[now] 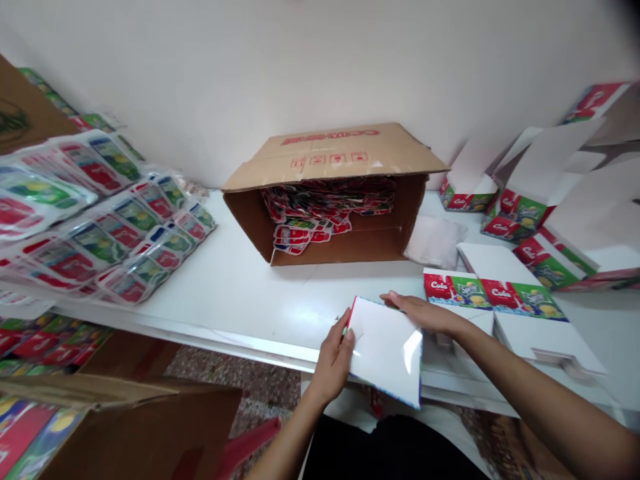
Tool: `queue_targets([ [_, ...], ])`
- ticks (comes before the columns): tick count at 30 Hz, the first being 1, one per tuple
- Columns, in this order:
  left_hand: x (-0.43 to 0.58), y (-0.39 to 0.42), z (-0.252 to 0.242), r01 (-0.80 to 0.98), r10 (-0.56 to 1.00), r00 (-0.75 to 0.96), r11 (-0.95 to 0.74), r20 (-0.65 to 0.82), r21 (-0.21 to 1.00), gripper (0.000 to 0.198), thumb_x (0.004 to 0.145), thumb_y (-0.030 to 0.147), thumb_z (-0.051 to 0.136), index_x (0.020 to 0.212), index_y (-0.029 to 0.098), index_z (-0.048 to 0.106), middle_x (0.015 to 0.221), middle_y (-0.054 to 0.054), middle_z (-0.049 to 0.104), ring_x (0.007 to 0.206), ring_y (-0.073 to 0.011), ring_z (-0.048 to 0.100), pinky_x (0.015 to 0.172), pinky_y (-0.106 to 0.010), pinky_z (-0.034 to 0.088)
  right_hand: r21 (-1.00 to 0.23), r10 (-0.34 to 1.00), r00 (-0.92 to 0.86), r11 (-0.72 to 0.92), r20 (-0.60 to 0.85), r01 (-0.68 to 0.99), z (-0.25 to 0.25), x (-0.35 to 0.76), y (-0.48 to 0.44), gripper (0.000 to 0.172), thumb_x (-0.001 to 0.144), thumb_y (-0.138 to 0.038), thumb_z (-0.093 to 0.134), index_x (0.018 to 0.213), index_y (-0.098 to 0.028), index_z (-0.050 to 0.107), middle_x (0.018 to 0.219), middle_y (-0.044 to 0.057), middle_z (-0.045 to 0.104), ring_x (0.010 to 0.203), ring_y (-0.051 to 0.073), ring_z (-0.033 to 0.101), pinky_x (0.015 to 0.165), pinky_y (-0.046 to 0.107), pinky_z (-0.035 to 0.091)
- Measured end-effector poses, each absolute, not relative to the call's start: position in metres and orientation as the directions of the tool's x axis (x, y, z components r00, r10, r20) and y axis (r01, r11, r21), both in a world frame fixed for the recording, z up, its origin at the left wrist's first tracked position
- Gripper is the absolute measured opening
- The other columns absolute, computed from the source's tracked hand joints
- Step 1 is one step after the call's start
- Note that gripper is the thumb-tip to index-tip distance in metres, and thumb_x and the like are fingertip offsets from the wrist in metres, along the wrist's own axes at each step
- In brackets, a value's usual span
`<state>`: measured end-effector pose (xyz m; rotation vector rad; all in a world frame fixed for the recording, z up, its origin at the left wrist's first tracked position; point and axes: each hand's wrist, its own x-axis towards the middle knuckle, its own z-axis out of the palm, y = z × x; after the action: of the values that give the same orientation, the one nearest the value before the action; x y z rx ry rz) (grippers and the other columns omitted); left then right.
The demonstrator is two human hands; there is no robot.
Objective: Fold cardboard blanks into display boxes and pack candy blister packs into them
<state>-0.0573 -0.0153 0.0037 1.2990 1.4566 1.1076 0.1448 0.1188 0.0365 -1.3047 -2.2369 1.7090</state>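
Just over the table's front edge, I hold a white-faced carton (386,350) with coloured print along its edges. My left hand (334,360) grips its left side, thumb on top of the white face and fingers along the edge. My right hand (417,312) is closed at its far right edge; the fingers lie along that edge and the thumb is hidden. Beside my right forearm are flat printed Cola and Sprite cartons (525,300), partly covered by the arm.
An open cardboard box (335,160) on the white table (240,293) contains many printed cutouts. Wrapped stacks of cutouts (100,233) lie left. A translucent bag (435,241) sits beside the box. Raised display cartons (520,207) stand right. Another cardboard box (150,427) is below left.
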Motion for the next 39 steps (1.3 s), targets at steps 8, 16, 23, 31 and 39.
queue_targets([
  [8, -0.055, -0.029, 0.025, 0.401, 0.947, 0.202, -0.311, 0.248, 0.861, 0.049, 0.098, 0.03, 0.032, 0.147, 0.027, 0.027, 0.153, -0.005, 0.031, 0.14, -0.0238, 0.029, 0.115, -0.041, 0.026, -0.91, 0.545, -0.739, -0.34, -0.396, 0.237, 0.066, 0.19, 0.102, 0.052, 0.077, -0.055, 0.065, 0.11, -0.015, 0.059, 0.11, 0.01, 0.067, 0.098, 0.023, 0.064, 0.089, 0.037, 0.047],
  [16, -0.034, -0.011, 0.028, 0.53, 0.944, 0.113, -0.322, 0.311, 0.785, 0.053, 0.094, 0.032, 0.043, 0.145, 0.03, 0.029, 0.148, -0.008, 0.04, 0.134, -0.0279, 0.039, 0.11, -0.051, 0.033, -0.492, 0.887, -0.403, 0.46, 0.224, 0.739, 0.212, 0.316, 0.082, 0.034, 0.086, -0.052, 0.055, 0.109, -0.028, 0.061, 0.096, 0.003, 0.068, 0.081, 0.019, 0.064, 0.069, 0.03, 0.046],
  [23, -0.015, 0.005, 0.023, 0.504, 0.951, 0.075, -0.296, 0.3, 0.811, 0.048, 0.089, 0.033, 0.054, 0.136, 0.033, 0.045, 0.13, -0.007, 0.059, 0.111, -0.025, 0.06, 0.096, -0.043, 0.049, 0.149, 0.823, -0.058, -0.032, 0.565, 0.988, 0.305, 0.432, 0.233, 0.099, 0.073, -0.063, 0.006, 0.099, 0.011, 0.065, 0.12, 0.025, 0.058, 0.117, 0.027, 0.049, 0.072, 0.042, 0.025],
  [31, -0.018, -0.002, 0.006, 0.426, 0.971, -0.152, -0.103, 0.184, 0.899, 0.043, 0.085, 0.051, 0.053, 0.121, 0.028, 0.061, 0.105, -0.007, 0.072, 0.091, -0.0227, 0.069, 0.072, -0.031, 0.059, -0.21, 0.888, 0.316, -0.256, 0.335, 0.944, 0.222, 0.492, 0.278, 0.061, 0.083, -0.045, 0.054, 0.125, -0.002, 0.059, 0.12, 0.022, 0.061, 0.109, 0.02, 0.054, 0.074, 0.031, 0.03],
  [39, -0.022, 0.002, -0.009, 0.41, 0.975, -0.137, -0.107, 0.177, 0.906, 0.04, 0.083, 0.054, 0.055, 0.11, 0.026, 0.067, 0.096, -0.007, 0.074, 0.083, -0.0218, 0.071, 0.077, -0.03, 0.058, -0.335, 0.767, 0.604, -0.522, 0.217, 0.784, 0.165, 0.519, 0.236, 0.038, 0.085, -0.025, 0.052, 0.103, 0.004, 0.069, 0.107, 0.032, 0.063, 0.095, 0.028, 0.061, 0.068, 0.038, 0.032],
])
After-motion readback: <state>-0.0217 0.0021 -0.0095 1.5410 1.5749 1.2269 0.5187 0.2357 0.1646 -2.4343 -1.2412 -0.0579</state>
